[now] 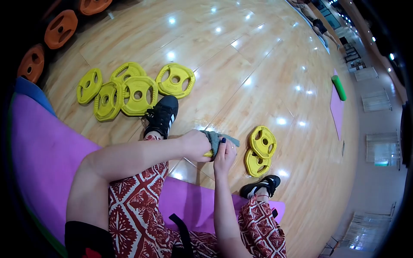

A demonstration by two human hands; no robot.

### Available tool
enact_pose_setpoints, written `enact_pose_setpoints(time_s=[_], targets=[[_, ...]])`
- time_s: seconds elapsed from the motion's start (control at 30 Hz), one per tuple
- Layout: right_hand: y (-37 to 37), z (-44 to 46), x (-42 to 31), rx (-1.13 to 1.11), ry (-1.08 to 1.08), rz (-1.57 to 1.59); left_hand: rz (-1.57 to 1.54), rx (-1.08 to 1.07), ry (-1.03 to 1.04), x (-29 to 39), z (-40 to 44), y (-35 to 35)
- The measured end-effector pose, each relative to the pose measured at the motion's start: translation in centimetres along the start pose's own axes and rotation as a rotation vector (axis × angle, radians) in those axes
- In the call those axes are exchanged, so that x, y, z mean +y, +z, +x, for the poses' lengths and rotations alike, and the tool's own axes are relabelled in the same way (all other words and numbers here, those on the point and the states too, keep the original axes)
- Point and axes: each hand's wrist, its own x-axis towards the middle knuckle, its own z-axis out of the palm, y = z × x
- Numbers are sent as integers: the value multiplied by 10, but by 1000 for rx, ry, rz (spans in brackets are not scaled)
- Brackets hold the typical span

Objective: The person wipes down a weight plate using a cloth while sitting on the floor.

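Observation:
My left hand [197, 145] is closed in a fist at the left end of a grey-green cloth [214, 141]. My right hand [225, 157] grips the cloth from the other side, its thumb with a dark nail pressed upward along it. A small bit of a yellow object [208, 153] shows between the hands under the cloth; most of it is hidden, and its kind cannot be made out. Both hands are held close together, above the floor and between my feet.
Several yellow weight plates [138, 95] lie by my left shoe [162, 115]. Two more yellow plates [263, 142] overlap near my right shoe [262, 185]. A purple mat [51, 142] lies beneath me. Orange plates [61, 29] stand upper left; a green roller [339, 88] lies far right. Another person [316, 21] is at the back.

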Motion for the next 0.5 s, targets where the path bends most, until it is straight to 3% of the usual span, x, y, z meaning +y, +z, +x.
enact_pose_setpoints(time_s=[0.17, 0.23, 0.33, 0.4, 0.47, 0.5], targets=[[2, 7, 16, 12, -44, -85, 48, 16, 15, -8, 3, 6], [8, 12, 19, 72, 216, 282, 43, 67, 24, -9, 3, 4], [12, 12, 22, 213, 340, 540, 55, -8, -27, -8, 2, -1], [3, 7, 28, 214, 418, 607, 33, -34, -43, -5, 1, -6], [5, 0, 44, 260, 681, 907, 11, -58, -66, -2, 0, -8], [2, -3, 47, 169, 694, 911, -3, -83, -115, 2, 0, -7]])
